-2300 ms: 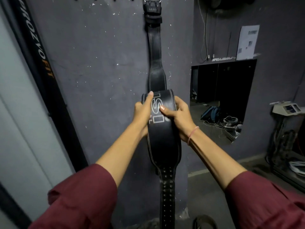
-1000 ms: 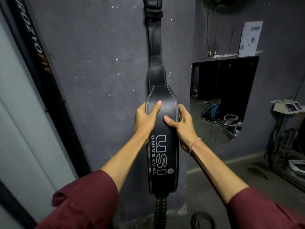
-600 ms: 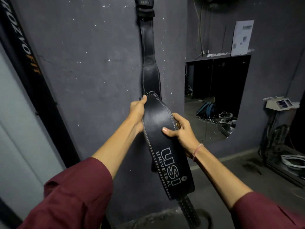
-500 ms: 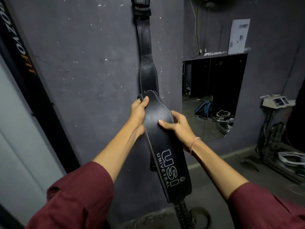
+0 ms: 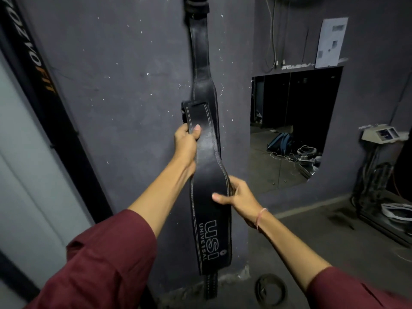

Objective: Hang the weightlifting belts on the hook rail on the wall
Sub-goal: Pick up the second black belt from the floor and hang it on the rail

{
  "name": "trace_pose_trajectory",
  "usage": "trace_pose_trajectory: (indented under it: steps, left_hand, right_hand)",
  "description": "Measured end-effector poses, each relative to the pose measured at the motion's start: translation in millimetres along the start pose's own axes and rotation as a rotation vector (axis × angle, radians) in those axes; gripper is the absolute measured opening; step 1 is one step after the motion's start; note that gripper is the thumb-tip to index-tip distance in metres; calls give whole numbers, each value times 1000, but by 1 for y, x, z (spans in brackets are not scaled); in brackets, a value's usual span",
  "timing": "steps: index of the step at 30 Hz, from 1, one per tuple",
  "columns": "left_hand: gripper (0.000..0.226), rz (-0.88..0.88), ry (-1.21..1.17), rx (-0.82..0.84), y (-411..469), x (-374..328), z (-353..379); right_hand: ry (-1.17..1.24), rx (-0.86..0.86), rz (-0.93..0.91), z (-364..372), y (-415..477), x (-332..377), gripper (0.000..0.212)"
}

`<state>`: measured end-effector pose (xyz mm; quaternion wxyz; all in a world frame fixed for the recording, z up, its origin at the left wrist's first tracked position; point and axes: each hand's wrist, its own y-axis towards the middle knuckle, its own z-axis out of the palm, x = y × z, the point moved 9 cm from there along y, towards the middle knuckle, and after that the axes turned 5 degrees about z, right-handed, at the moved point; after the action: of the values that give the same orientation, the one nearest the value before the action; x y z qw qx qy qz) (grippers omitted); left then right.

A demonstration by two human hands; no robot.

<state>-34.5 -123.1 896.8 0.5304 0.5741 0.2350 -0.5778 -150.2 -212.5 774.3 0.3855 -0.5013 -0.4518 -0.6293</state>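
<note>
One black leather belt [image 5: 200,61] hangs flat against the grey wall from above the frame's top edge; the hook rail is out of view. In front of it I hold a second black belt [image 5: 210,221] with white "USI UNIVERSAL" lettering. My left hand [image 5: 186,141] grips its narrow upper end, thumb over the front. My right hand [image 5: 238,195] holds its wide middle part by the right edge, thumb on the face. Its perforated tail [image 5: 210,286] hangs down near the floor.
A black post with orange lettering [image 5: 42,90] leans along the left. To the right, a wall mirror [image 5: 294,130] reflects bags and cables. A small device on a stand [image 5: 379,134] and cables stand at far right. A dark ring [image 5: 270,289] lies on the floor.
The held belt was turned so its lettering reads downward, and my left hand slid up to its narrow upper end. My right hand shifted lower along the right edge.
</note>
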Motion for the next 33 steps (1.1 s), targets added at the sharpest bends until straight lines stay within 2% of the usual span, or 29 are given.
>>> trace_pose_trajectory:
  steps: [2,4,8,12,15,17,20,23,26,30,33]
  left_hand:
    - [11,92,24,14,-3,-8,-1]
    - [10,177,64,36,-5,-18,0]
    - [7,278,54,12,-1,-43,1]
    - [9,313,17,28,-6,-47,7]
    - [10,335,14,48,-17,-37,10]
    - [9,335,12,27,-18,-33,7]
    - [32,300,17,-34,-13,-24,-2]
    - [9,324,36,-7,-15,-24,3]
    - [17,352,22,-31,-11,-41,6]
    - [11,371,27,-11,-9,-48,12]
    - [23,373,166,48,-19,-37,18]
  right_hand:
    - [-4,26,91,2,-10,-36,35]
    - [-19,14,96,2,-8,-43,31]
    - [-50,-22,-11,7,15,13,36]
    - [30,-76,-197,14,29,83,2]
    - [38,-84,-222,20,28,91,10]
    - [2,-86,-168,15,20,63,29]
    - [-49,-59,-45,4,1,11,44]
    - [-78,-61,-5,1,-4,3,46]
    - [-111,-77,-101,9,8,44,39]
    - [-121,-176,-286,14,34,128,7]
    - [-51,-260,-308,14,55,165,9]
